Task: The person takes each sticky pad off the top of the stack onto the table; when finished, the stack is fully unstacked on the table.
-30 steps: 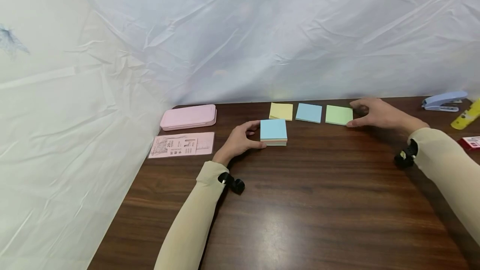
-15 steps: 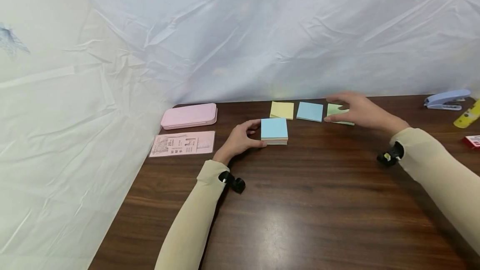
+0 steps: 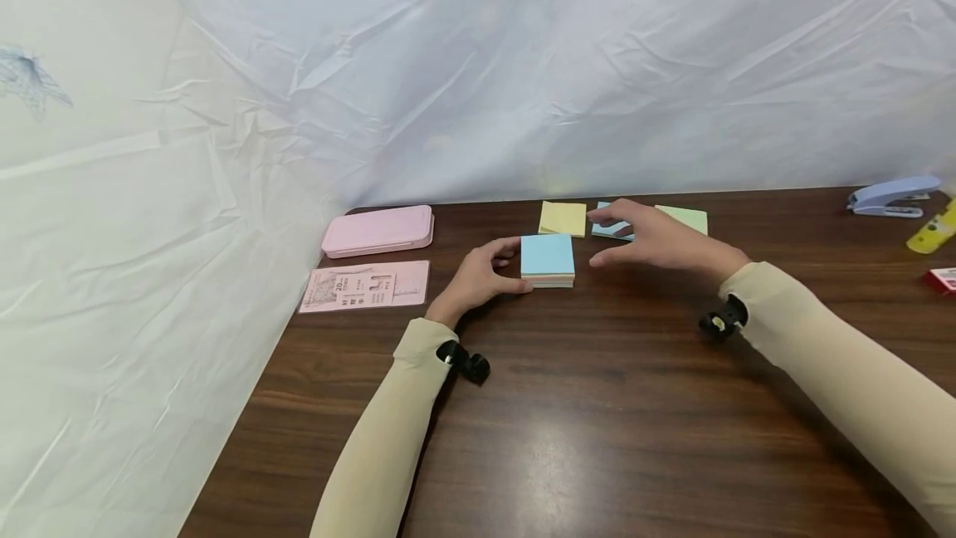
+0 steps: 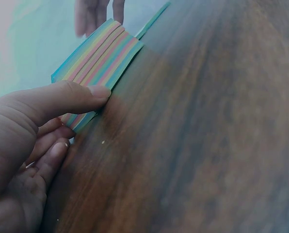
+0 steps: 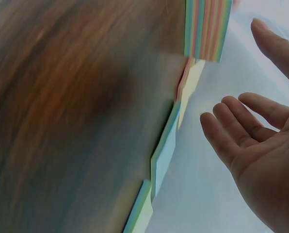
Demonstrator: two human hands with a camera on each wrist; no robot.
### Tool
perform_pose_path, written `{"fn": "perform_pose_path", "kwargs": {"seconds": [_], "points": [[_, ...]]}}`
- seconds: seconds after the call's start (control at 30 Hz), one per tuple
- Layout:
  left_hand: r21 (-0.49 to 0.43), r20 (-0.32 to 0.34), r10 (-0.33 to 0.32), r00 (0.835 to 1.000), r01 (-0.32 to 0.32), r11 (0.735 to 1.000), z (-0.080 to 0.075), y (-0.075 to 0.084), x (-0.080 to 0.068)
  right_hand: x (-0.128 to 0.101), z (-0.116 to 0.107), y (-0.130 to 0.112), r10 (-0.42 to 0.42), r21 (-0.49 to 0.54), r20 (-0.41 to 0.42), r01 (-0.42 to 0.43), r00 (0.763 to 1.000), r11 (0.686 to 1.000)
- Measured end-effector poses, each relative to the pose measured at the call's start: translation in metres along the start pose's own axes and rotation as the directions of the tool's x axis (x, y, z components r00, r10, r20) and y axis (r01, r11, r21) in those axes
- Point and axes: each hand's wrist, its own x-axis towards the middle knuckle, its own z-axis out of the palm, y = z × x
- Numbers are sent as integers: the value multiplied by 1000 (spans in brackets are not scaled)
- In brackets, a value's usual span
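Observation:
A thick sticky note pad (image 3: 548, 261) with a blue top sheet and striped edges (image 4: 98, 58) lies on the dark wooden table (image 3: 597, 405). My left hand (image 3: 515, 266) grips its left side, thumb (image 4: 62, 99) on the near edge and fingers behind. Single yellow (image 3: 563, 218), blue (image 3: 611, 229) and green (image 3: 683, 218) notes lie in a row behind it. My right hand (image 3: 601, 232) hovers open over the blue note, just right of the pad, holding nothing. In the right wrist view its fingers (image 5: 232, 126) are spread beside the pad (image 5: 207, 29).
A pink case (image 3: 377, 231) and a pink printed card (image 3: 364, 286) lie at the left. At the far right are a blue stapler (image 3: 892, 196), a yellow item (image 3: 934, 235) and a red item (image 3: 943, 281). A white sheet (image 3: 478, 65) walls off the back and left.
My right hand has moved left from the green note's right edge to above the blue note, near the pad. The left hand and pad have stayed put.

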Motion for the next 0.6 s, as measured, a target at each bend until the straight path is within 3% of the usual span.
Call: {"fn": "perform_pose_path", "kwargs": {"seconds": [0.6], "points": [[-9, -8, 0, 1000, 0, 1000, 2, 0, 1, 20, 31, -3, -33, -57, 66, 37, 997, 998]]}}
